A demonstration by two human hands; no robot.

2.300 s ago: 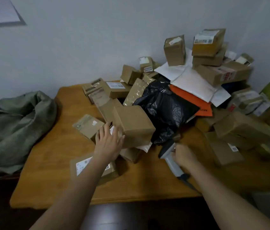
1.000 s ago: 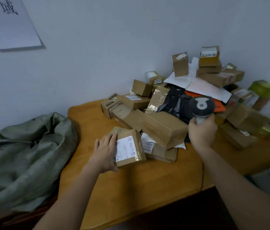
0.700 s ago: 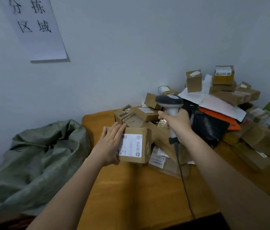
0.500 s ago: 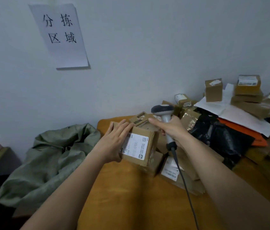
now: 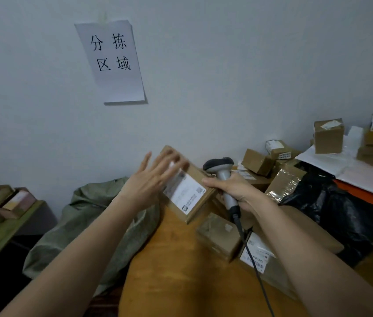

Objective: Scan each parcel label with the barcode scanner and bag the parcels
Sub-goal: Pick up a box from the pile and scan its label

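Observation:
A small cardboard parcel (image 5: 186, 194) with a white label facing me hangs tilted above the left end of the wooden table (image 5: 176, 275). My left hand (image 5: 145, 187) grips its upper left side, fingers spread and blurred over the label's corner. My right hand (image 5: 235, 191) is shut on the grey barcode scanner (image 5: 218, 165), whose dark head sits just right of the parcel, and my thumb touches the parcel's right corner. A green woven sack (image 5: 94, 225) slumps beside the table's left edge, below the parcel.
Several taped boxes (image 5: 222, 239) lie under my right arm, and the scanner cable (image 5: 256, 273) trails over them. A black plastic bag (image 5: 341, 213), white and orange mailers and stacked boxes (image 5: 328, 138) fill the right. A shelf with boxes (image 5: 4, 207) stands far left.
I picked the parcel up off the table and raised the scanner beside it. Since half a second ago the parcel has tilted and shifted left, toward the sack, and my left fingers have spread.

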